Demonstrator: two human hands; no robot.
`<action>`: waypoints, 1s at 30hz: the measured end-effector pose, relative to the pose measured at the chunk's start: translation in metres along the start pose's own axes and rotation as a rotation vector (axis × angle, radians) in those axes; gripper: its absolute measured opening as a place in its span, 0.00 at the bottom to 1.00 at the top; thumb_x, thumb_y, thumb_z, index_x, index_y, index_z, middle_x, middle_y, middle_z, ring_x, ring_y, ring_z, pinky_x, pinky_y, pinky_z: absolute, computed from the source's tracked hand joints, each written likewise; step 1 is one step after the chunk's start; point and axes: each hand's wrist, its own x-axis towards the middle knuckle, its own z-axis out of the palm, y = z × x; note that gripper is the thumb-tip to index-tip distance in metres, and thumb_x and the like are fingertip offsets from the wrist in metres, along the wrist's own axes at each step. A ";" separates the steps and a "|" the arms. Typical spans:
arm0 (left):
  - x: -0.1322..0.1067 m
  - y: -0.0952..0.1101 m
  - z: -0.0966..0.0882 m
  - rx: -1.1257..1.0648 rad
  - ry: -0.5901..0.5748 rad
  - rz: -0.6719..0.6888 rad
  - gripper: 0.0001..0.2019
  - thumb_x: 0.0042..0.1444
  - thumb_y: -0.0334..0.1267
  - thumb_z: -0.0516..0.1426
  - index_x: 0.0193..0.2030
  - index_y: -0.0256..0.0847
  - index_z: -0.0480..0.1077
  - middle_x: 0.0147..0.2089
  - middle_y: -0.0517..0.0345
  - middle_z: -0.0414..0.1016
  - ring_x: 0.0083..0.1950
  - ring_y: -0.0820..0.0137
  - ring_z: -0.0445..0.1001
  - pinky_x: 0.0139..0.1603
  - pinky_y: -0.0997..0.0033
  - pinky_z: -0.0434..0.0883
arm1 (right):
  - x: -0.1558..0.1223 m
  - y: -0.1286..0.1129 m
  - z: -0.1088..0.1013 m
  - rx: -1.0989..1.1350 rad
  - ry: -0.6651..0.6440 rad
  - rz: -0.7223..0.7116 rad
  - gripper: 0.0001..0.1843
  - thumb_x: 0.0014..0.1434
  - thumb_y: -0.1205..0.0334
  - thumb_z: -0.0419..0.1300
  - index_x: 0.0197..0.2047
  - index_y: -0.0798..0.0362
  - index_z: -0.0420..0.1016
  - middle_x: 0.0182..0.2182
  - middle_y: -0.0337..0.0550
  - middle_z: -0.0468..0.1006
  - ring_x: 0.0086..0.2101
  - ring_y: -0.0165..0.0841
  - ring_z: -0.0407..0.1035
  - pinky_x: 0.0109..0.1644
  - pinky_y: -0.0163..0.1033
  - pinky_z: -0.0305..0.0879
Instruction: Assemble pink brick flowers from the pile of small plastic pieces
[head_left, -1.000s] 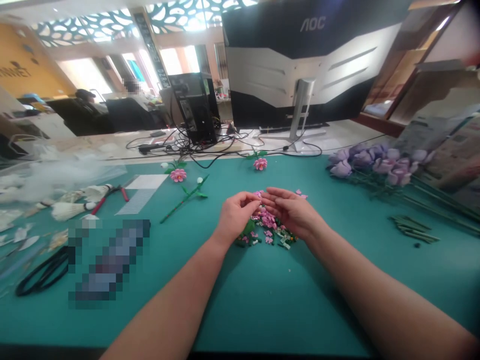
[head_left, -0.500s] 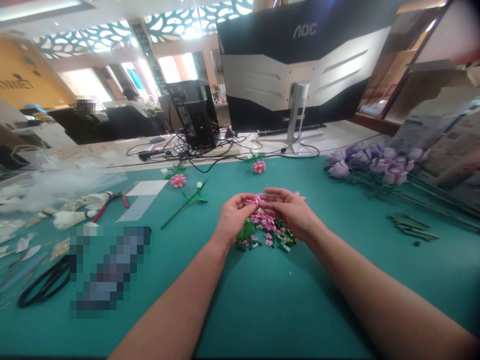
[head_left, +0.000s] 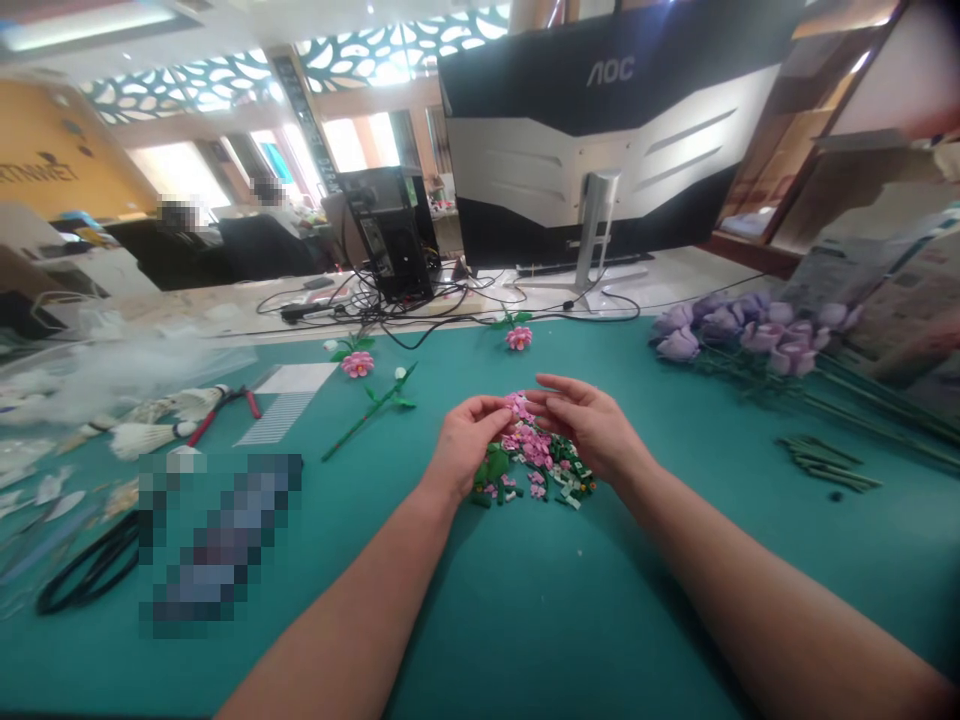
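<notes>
- Head view, nearest you: your two bare forearms run up over the teal mat (head_left: 525, 600) and meet near its middle.
- Your left hand (head_left: 465, 440) is curled, with thumb and fingertips pinched on a small pink piece (head_left: 517, 403) held just above the pile.
- Your right hand (head_left: 592, 425) is half curled with its fingers pointing left. Their tips are at the same pink piece, but I cannot tell whether they grip it.
- The pile (head_left: 544, 468) of small pink, green and white bits lies on the mat, under and between both hands.
- Far off to your left, a black loop (head_left: 90, 575) lies near the mat's edge. Beyond it are red-handled pliers (head_left: 221, 408), just beside some shuttlecocks (head_left: 146, 438).
- Past your left hand, a green stem (head_left: 367, 405) lies slantwise, and a pink flower (head_left: 358, 364) lies near its far end.
- To your right, green sticks (head_left: 825, 462) lie well apart from the pile.
- A second flower (head_left: 518, 338) sits at the mat's far edge. The purple flowers (head_left: 750, 330) lie to its right, their stems running rightward.
- Farthest, on the pale desk, a tangle of cables (head_left: 390, 300) lies in front of a tower (head_left: 390, 235) and the back of a monitor (head_left: 615, 130).
</notes>
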 end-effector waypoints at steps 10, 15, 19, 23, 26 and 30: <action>0.000 0.002 -0.001 -0.002 0.001 -0.010 0.13 0.45 0.38 0.65 0.36 0.35 0.74 0.31 0.57 0.76 0.31 0.76 0.72 0.38 0.75 0.70 | 0.005 0.000 -0.008 0.089 0.051 0.113 0.12 0.52 0.76 0.60 0.41 0.58 0.74 0.37 0.51 0.81 0.37 0.32 0.77 0.40 0.32 0.76; -0.002 0.003 0.001 -0.008 0.003 -0.018 0.12 0.44 0.38 0.65 0.36 0.35 0.74 0.31 0.56 0.77 0.32 0.75 0.73 0.39 0.74 0.70 | 0.005 0.002 -0.009 0.128 -0.005 0.102 0.13 0.52 0.74 0.62 0.43 0.56 0.76 0.39 0.51 0.81 0.38 0.32 0.77 0.40 0.32 0.75; -0.002 0.002 0.001 -0.025 0.002 -0.028 0.13 0.43 0.37 0.66 0.36 0.34 0.73 0.32 0.55 0.77 0.33 0.74 0.74 0.40 0.73 0.70 | 0.002 -0.001 -0.007 0.103 -0.021 0.081 0.12 0.52 0.71 0.64 0.42 0.55 0.77 0.38 0.48 0.81 0.36 0.32 0.77 0.40 0.33 0.75; -0.001 0.001 0.000 -0.037 -0.019 -0.022 0.13 0.44 0.38 0.66 0.36 0.34 0.73 0.32 0.55 0.77 0.33 0.74 0.74 0.40 0.72 0.70 | -0.002 -0.002 -0.002 0.045 -0.022 0.073 0.12 0.51 0.69 0.65 0.41 0.56 0.77 0.36 0.49 0.82 0.35 0.32 0.77 0.39 0.34 0.74; -0.001 0.001 0.000 -0.039 -0.028 -0.015 0.13 0.46 0.38 0.65 0.36 0.34 0.72 0.34 0.54 0.77 0.33 0.73 0.75 0.39 0.72 0.70 | -0.003 -0.001 0.000 -0.002 0.007 0.078 0.11 0.50 0.68 0.65 0.39 0.56 0.78 0.35 0.47 0.82 0.33 0.29 0.75 0.36 0.32 0.71; -0.001 0.001 -0.001 -0.025 -0.024 -0.015 0.12 0.46 0.38 0.64 0.37 0.35 0.72 0.33 0.55 0.77 0.32 0.74 0.74 0.38 0.73 0.69 | -0.001 0.002 -0.002 -0.066 0.045 0.064 0.13 0.45 0.65 0.68 0.37 0.54 0.79 0.33 0.42 0.81 0.28 0.25 0.69 0.28 0.29 0.63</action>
